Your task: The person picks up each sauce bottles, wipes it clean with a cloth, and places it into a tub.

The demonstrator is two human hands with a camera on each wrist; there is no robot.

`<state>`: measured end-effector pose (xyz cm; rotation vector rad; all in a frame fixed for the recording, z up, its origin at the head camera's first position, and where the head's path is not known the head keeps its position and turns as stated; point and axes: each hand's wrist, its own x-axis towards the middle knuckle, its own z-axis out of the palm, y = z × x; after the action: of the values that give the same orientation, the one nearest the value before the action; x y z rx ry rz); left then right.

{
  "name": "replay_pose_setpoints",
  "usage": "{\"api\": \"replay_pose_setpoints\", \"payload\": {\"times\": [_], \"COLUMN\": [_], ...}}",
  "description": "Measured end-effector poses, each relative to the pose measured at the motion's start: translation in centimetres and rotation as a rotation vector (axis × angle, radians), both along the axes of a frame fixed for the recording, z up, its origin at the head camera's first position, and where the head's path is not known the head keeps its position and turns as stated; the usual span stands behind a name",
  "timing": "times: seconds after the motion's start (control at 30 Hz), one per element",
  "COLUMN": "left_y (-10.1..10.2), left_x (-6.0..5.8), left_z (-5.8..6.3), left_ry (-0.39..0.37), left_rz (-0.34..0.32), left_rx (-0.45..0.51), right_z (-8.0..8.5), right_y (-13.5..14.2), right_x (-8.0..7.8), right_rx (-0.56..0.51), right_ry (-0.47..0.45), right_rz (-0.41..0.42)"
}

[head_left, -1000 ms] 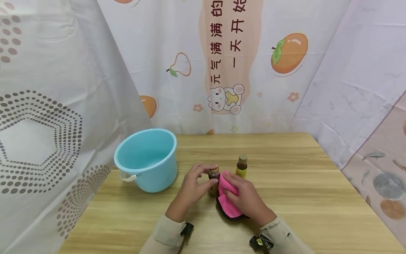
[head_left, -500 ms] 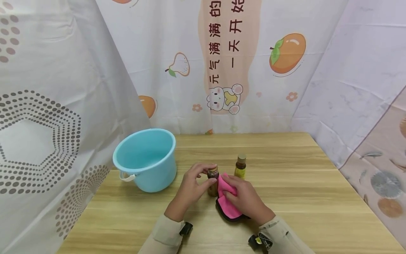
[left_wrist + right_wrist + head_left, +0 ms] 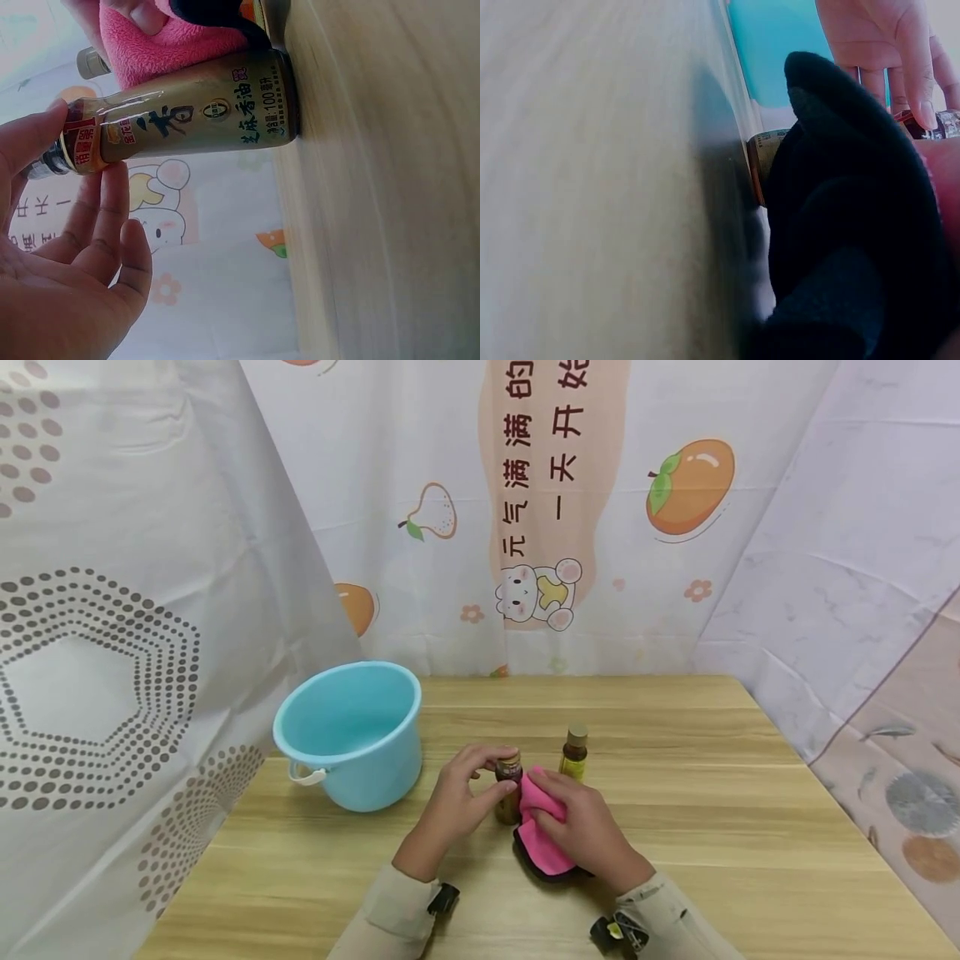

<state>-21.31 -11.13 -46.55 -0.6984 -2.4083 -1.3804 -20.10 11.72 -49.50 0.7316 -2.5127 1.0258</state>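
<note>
A small sesame oil bottle (image 3: 187,112) with a gold-brown label stands upright on the table. My left hand (image 3: 457,793) holds it by the neck, thumb on one side and fingers on the other. In my right hand (image 3: 585,827) is a bunched pink cloth (image 3: 543,843) with a black side or edge, pressed up against the bottle's right side. The cloth's black part (image 3: 847,195) fills much of the right wrist view and covers most of the bottle there. Just behind the right hand stands a second dark bottle (image 3: 574,752) with a yellow label, its lower part hidden.
A light blue bucket (image 3: 375,768) with a white handle grip stands at the left on the wooden table (image 3: 712,793). Printed curtains (image 3: 450,610) hang behind the table and along both sides.
The head view shifts slightly. Both hands, the sesame oil bottle and the pink cloth keep nearly the same places.
</note>
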Motion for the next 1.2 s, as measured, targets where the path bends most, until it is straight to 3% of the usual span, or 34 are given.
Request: {"api": "replay_pose_setpoints", "payload": {"times": [0.47, 0.93, 1.2], "left_y": [0.1, 0.0, 0.0], "left_x": [0.1, 0.1, 0.0], "left_z": [0.1, 0.2, 0.2], "left_ry": [0.08, 0.057, 0.064], "left_rz": [-0.009, 0.002, 0.0], "left_rx": [-0.021, -0.015, -0.025], "right_z": [0.7, 0.8, 1.0], "right_y": [0.1, -0.6, -0.5], "right_x": [0.3, 0.2, 0.4], "right_rx": [-0.063, -0.248, -0.229], "right_ry": [0.086, 0.212, 0.152], "right_rz": [-0.009, 0.028, 0.024]}}
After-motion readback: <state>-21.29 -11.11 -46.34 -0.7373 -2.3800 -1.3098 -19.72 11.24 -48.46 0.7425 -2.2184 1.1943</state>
